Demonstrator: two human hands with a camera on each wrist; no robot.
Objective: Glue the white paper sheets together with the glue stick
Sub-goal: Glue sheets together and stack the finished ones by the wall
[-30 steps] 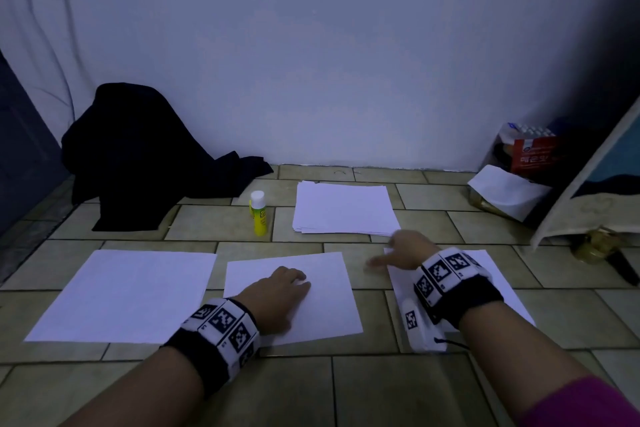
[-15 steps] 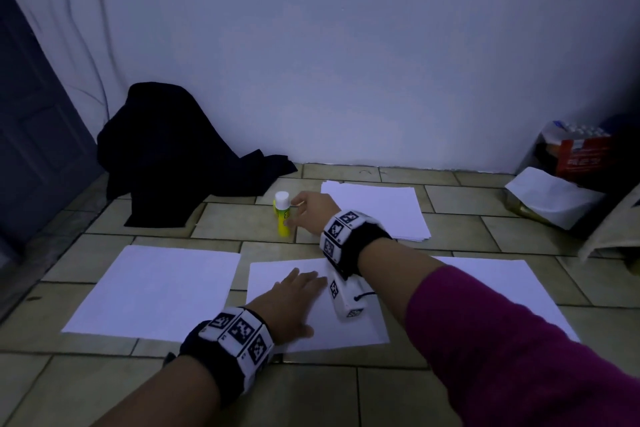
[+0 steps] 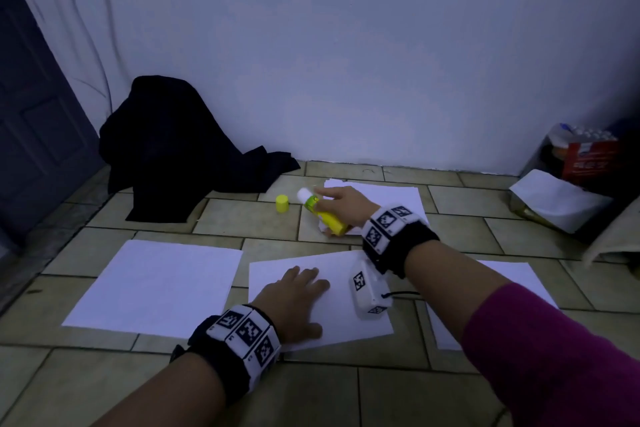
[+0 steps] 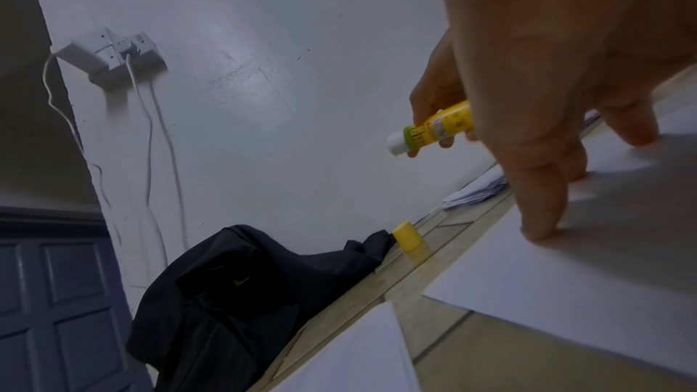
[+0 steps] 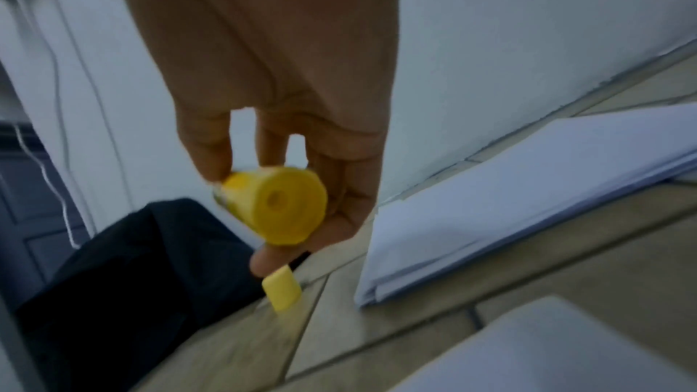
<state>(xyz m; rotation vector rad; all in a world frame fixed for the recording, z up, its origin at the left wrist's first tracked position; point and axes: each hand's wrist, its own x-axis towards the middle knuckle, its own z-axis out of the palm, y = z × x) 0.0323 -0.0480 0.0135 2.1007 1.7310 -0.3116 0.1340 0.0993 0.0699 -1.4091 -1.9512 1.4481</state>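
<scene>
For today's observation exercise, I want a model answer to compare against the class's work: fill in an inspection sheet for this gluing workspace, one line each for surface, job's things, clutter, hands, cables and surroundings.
Surface: beige tiled floor, sheets laid on it.
Job's things: yellow glue stick uncapped, white tip exposed; its small yellow cap stands apart on a tile; three single white paper sheets, the middle white sheet under a hand; a stack of white paper by the wall.
Clutter: crumpled black cloth; red carton and white bag at right.
Hands: left hand rests flat on the middle sheet; right hand has its grip round the glue stick.
Cables: white cables hang from a wall socket.
Surroundings: white wall, dark panelled door.
</scene>
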